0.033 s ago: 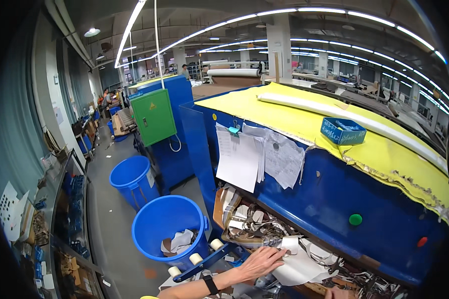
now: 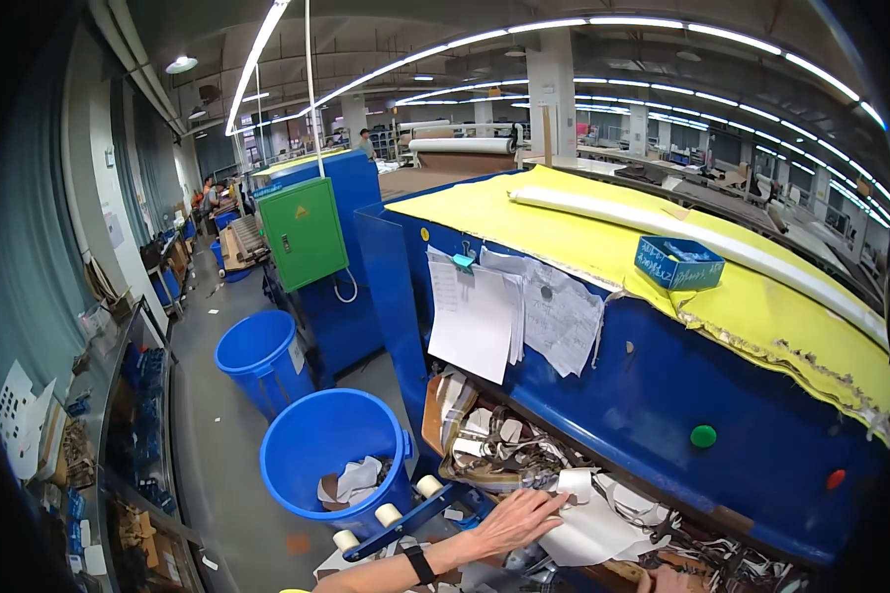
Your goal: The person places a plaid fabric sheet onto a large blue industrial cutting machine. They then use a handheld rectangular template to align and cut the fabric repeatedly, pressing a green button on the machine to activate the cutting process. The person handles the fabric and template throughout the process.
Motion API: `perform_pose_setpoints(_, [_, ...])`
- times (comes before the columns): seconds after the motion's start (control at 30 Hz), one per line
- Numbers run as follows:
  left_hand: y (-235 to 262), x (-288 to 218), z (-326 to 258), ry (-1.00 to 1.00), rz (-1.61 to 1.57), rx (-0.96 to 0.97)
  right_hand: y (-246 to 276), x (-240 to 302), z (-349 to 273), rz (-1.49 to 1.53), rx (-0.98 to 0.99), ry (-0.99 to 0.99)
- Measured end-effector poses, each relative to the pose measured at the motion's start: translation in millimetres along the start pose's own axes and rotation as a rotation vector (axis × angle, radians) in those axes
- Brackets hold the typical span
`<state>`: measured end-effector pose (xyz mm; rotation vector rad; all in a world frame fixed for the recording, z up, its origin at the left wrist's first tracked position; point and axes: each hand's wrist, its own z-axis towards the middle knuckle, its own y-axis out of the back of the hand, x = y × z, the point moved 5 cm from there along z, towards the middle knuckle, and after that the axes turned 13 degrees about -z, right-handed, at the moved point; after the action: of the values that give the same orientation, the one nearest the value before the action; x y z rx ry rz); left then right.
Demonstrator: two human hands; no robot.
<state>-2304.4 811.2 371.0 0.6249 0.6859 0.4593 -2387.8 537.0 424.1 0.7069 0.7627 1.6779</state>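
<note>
My left hand (image 2: pixel 514 519) reaches in from the lower edge, a black band on its wrist. Its fingers are spread and lie flat on a white sheet of material (image 2: pixel 588 534) in the open bay under a big blue machine (image 2: pixel 653 395). Dark and pale cut scraps (image 2: pixel 494 445) are piled in the bay just behind the hand. Only a small bit of my right hand (image 2: pixel 663 583) shows at the bottom edge, and its grip is hidden.
A blue bin (image 2: pixel 331 460) with scraps stands left of the hand, with another blue bin (image 2: pixel 262 356) behind it. White rollers on a blue bar (image 2: pixel 391 519) lie close by. Clipped papers (image 2: pixel 475 316) hang on the machine; a small blue tray (image 2: pixel 677 262) sits on its yellow top.
</note>
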Motion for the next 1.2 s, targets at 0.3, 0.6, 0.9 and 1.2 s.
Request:
perform_pose_setpoints(0.3, [2,8,-4,-0.027,0.005,-0.017,-38,4,-7,-0.236,-0.073,-0.172])
perform_pose_setpoints(0.6, [11,2,2,0.022,-0.096,0.015,-56,-7,-18,-0.139,0.033,-0.320])
perform_pose_setpoints(0.9, [9,11,-13,0.052,-0.129,-0.051,-73,6,-22,-0.108,0.102,-0.272])
perform_pose_setpoints(1.2, [35,9,-73,0.513,-0.713,0.192,-36,5,-69,0.064,0.472,-0.383])
